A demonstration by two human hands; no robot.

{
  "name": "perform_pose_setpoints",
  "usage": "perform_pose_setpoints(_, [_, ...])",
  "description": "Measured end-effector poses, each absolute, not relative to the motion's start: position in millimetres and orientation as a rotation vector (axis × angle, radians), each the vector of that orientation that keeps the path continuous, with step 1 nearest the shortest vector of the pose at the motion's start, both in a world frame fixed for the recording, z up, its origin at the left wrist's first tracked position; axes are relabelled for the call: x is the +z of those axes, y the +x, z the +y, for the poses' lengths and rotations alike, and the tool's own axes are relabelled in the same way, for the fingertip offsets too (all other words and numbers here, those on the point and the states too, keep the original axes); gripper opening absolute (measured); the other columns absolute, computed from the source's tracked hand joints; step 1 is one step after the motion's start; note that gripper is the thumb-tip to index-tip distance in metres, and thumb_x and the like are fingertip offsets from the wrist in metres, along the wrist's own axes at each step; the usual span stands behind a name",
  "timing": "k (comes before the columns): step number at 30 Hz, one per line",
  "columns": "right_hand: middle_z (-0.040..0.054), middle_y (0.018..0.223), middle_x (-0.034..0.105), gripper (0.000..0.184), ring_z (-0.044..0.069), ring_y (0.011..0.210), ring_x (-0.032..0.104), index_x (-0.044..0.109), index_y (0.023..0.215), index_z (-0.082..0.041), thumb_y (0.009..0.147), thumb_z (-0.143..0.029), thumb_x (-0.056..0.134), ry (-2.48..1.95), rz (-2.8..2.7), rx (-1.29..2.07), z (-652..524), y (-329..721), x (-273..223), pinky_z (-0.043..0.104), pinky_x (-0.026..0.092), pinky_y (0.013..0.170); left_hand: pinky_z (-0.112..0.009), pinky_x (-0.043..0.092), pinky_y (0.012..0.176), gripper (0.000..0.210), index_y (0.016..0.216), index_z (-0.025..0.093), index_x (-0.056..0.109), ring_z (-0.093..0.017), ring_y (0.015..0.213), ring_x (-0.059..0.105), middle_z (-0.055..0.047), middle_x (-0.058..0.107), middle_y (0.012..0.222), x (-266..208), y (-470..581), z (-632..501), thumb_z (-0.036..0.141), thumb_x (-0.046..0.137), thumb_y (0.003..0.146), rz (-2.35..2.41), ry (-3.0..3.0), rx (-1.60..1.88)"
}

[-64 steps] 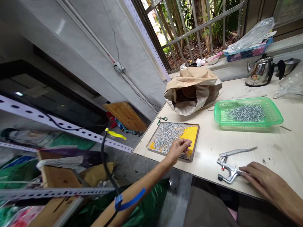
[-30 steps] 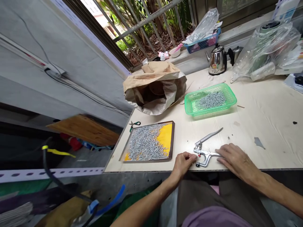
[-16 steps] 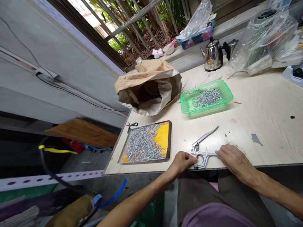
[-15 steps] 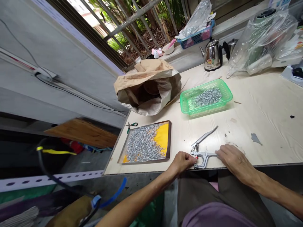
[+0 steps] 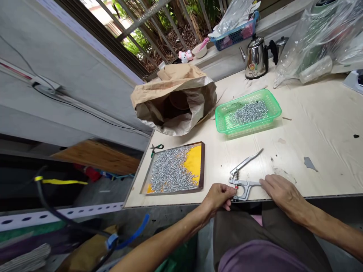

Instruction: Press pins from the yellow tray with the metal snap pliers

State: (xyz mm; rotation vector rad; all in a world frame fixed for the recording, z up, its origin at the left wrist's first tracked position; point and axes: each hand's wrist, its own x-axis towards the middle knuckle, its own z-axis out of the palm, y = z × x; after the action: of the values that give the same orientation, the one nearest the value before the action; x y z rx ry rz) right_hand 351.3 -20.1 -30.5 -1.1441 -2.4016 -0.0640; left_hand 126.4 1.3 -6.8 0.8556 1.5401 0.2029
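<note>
Snap-fastener pliers (image 5: 244, 184), silvery with a spring and a red part, lie at the table's front edge, the handles spread apart. My right hand (image 5: 280, 190) has its fingers closed on the end of the lower handle. At the jaw end, my left hand (image 5: 219, 195) pinches with thumb and forefinger; whatever is between the fingertips is too small to make out. Left of the pliers, a shallow tray (image 5: 201, 166) with a yellow bottom holds many small silvery metal pieces (image 5: 171, 170). More such pieces lie in a green plastic basket (image 5: 221, 122) farther back.
Green-handled scissors (image 5: 156, 148) lie behind the tray. A large open paper sack (image 5: 176, 81) stands at the back left. Toward the window are a steel kettle (image 5: 255, 60), a blue basket (image 5: 235, 36) and a clear plastic bag (image 5: 309, 53). The table edge runs just before my lap.
My left fingers shift slightly at the jaw of the pliers, and a lower finger now shows below the thumb. The right hand keeps its hold. The whole view has shifted slightly.
</note>
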Motion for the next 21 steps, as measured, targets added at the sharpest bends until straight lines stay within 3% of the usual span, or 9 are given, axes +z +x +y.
perform_pose_setpoints(7, [0.0019,0.065,0.055,0.03,0.015,0.06,0.049,0.062,0.083,-0.016,0.086,0.003,0.039,-1.036,-2.369,-0.293,-23.3,351.8,-28.1,0.03,0.04,0.06,-0.018,0.039,0.037,0.062,0.075,0.01,0.062,-0.005,0.036,0.042,0.006,0.047,0.042,-10.8,123.7,-10.9,0.066,0.072,0.05,1.542,0.831,0.333])
perform_pose_setpoints(13, [0.0008,0.063,0.056,0.027,0.014,0.058,0.047,0.065,0.081,-0.017,0.085,0.002,0.046,-1.004,-2.275,-0.383,-21.9,348.9,-30.1,0.031,0.041,0.059,-0.02,0.043,0.038,0.059,0.071,0.012,0.062,-0.007,0.042,0.048,0.003,0.052,0.059,-9.8,120.9,-13.0,0.067,0.071,0.052,1.549,0.959,0.367])
perform_pose_setpoints(17, [0.0007,0.06,0.055,0.028,0.013,0.056,0.046,0.065,0.077,-0.015,0.085,0.002,0.044,-1.002,-2.33,-0.329,-17.8,350.2,-29.0,0.03,0.04,0.058,-0.02,0.039,0.036,0.063,0.076,0.012,0.06,-0.008,0.034,0.043,0.006,0.046,0.041,-9.7,122.6,-10.2,0.07,0.068,0.054,1.542,0.878,0.233])
perform_pose_setpoints(21, [0.0015,0.06,0.054,0.031,0.014,0.056,0.046,0.063,0.074,-0.014,0.084,0.004,0.041,-1.054,-2.378,-0.241,-16.1,351.9,-30.6,0.03,0.039,0.058,-0.02,0.036,0.035,0.067,0.076,0.013,0.058,-0.008,0.031,0.041,0.006,0.046,0.036,-6.2,126.6,-7.0,0.074,0.066,0.05,1.556,0.834,0.161])
